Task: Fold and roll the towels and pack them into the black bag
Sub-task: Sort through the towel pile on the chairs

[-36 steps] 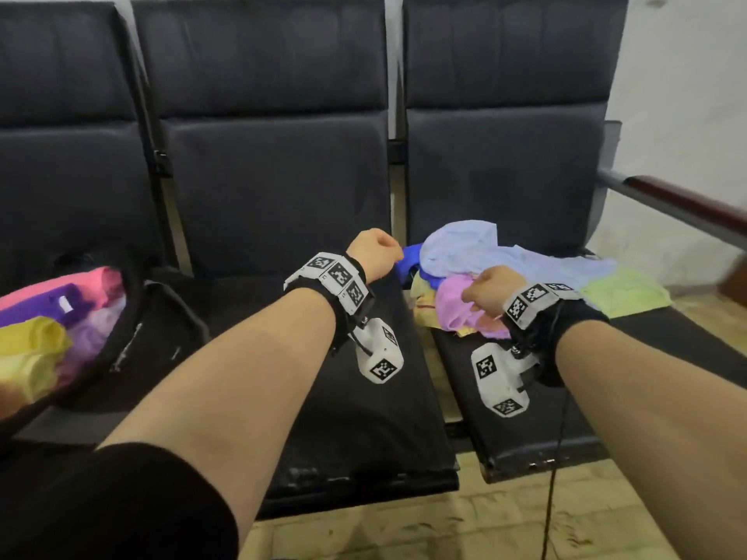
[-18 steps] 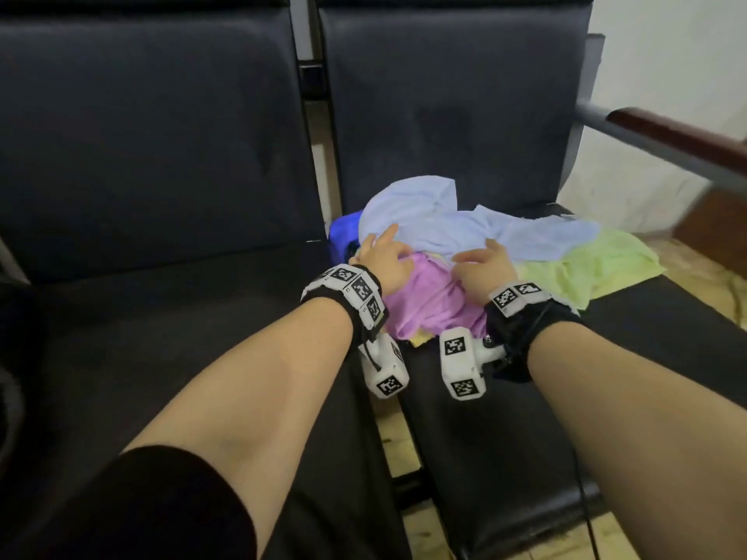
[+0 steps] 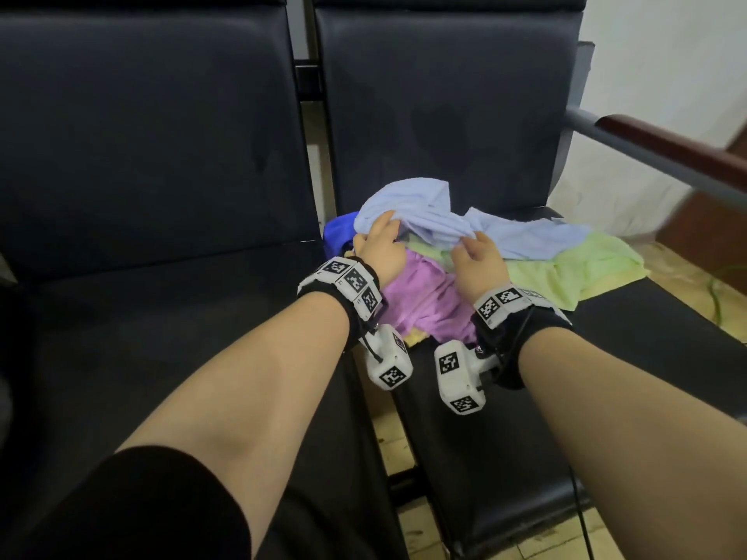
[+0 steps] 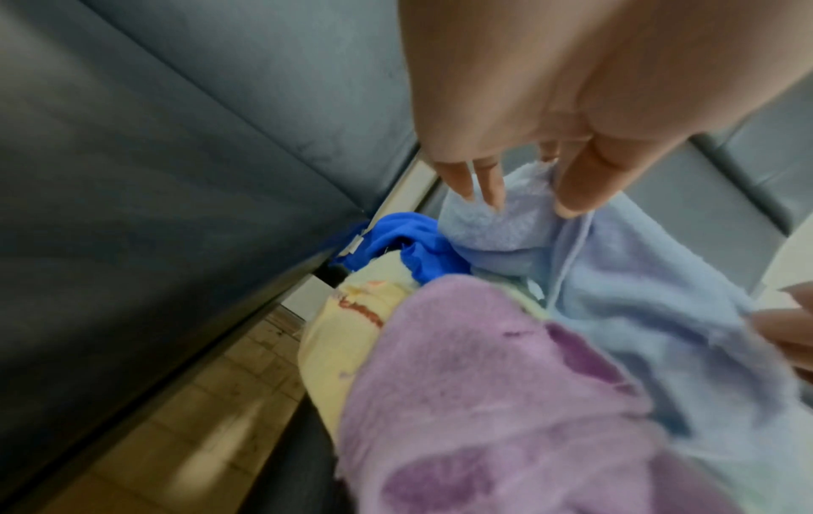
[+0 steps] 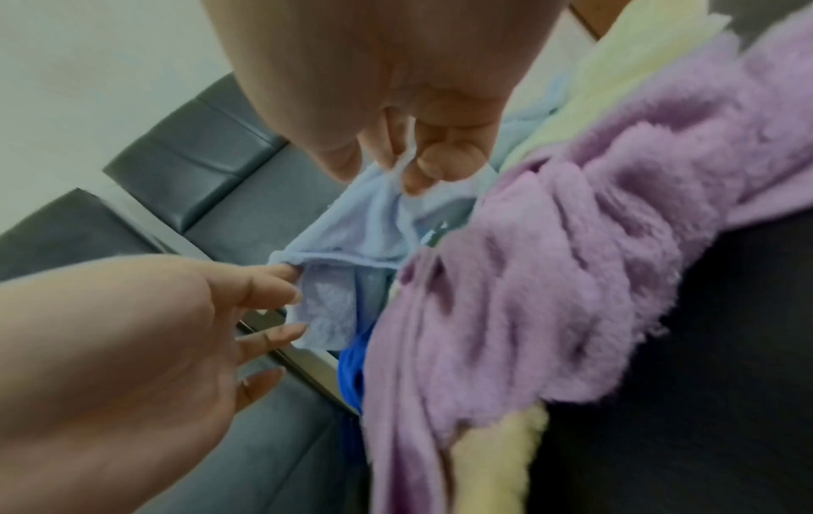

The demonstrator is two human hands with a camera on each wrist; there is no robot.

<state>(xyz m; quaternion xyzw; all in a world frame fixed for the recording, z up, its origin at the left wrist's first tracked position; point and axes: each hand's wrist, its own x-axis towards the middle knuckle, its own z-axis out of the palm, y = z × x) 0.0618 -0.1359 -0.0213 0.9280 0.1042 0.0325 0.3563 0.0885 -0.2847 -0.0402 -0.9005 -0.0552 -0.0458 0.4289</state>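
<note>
A heap of loose towels lies on the right-hand seat (image 3: 667, 357). A light blue towel (image 3: 428, 212) is on top, over a purple towel (image 3: 424, 305), a green towel (image 3: 578, 268), a yellow towel (image 3: 416, 338) and a royal blue towel (image 3: 337, 236). My left hand (image 3: 384, 232) pinches a fold of the light blue towel (image 4: 497, 226) between thumb and fingers (image 4: 484, 187). My right hand (image 3: 471, 242) pinches the same towel (image 5: 365, 226) further right, thumb against fingers (image 5: 435, 163). The black bag is out of view.
Two dark padded seats stand side by side, with a gap (image 3: 388, 438) between them showing the floor. A wood-topped armrest (image 3: 667, 151) crosses the upper right. The left seat (image 3: 161, 357) lies beside my left arm. A white wall (image 3: 667, 54) is behind.
Both hands moved off the purple towel, reached further back and took hold of the light blue towel. The view has swung right, so the bag left the frame.
</note>
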